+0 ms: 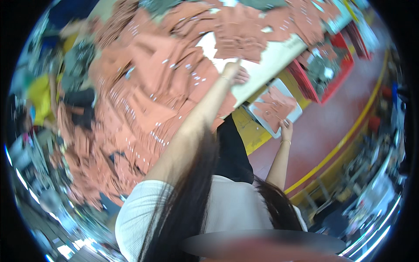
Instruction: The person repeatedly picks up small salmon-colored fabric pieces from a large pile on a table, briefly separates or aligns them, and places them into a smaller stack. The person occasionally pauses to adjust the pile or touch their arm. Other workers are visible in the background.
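Observation:
My left hand reaches over the pale table beside a stack of salmon-coloured cut fabric pieces. Its index finger stretches toward the stack's near edge, and the other fingers are loosely bent with nothing visible in them. Lower on the right, my right hand is at the near rim of a white plastic tray. Its fingers are closed at the corner of a salmon fabric piece, one of several that lie loosely in the tray. Slight blur hides the exact contact of both hands.
Overlapping salmon fabric stacks with small white tags cover the table's left side. Beyond the tray stands a red crate holding grey-green and salmon pieces. A yellow line crosses the reddish floor. At far left is a person in yellow.

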`<state>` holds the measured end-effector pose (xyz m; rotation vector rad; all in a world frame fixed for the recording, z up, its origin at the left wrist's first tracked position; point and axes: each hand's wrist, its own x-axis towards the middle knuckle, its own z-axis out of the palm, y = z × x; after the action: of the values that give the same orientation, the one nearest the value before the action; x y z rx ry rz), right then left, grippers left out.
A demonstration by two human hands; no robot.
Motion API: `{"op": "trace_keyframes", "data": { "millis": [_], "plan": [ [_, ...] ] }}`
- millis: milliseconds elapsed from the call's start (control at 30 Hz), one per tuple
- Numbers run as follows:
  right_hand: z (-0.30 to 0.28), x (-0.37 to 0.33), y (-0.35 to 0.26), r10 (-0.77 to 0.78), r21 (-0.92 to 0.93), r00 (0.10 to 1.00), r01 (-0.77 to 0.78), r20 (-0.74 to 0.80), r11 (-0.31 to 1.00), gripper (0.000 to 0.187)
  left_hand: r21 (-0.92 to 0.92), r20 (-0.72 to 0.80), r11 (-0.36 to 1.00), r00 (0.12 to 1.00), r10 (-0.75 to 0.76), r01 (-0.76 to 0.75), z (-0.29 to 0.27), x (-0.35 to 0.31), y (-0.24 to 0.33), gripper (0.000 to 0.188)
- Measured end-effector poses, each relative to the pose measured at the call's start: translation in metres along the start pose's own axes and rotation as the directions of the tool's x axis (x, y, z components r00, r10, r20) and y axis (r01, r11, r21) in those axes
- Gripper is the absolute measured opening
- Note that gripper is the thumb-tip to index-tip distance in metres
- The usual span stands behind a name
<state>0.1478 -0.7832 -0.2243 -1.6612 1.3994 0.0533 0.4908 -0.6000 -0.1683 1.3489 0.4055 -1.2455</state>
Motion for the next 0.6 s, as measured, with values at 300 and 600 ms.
{"op": "trace_keyframes", "data": {
  "millis": [300, 600],
  "plan": [
    [0.067, -0.021, -0.156, -0.585, 0.034, 0.808, 0.585, 0.062, 0.811, 0.037, 0.111, 0.173, 0.993, 0.985, 0.011, -0.03, -0.07, -0.157, -0.109, 0.044],
    [0.216, -0.198, -0.27, -0.779, 0.16, 0.226, 0.909, 0.585, 0.384, 0.019, -0.275, -0.266, 0.959, 0.954, -0.135, 0.059, -0.178, -0.303, -0.248, 0.039]
  ]
}}
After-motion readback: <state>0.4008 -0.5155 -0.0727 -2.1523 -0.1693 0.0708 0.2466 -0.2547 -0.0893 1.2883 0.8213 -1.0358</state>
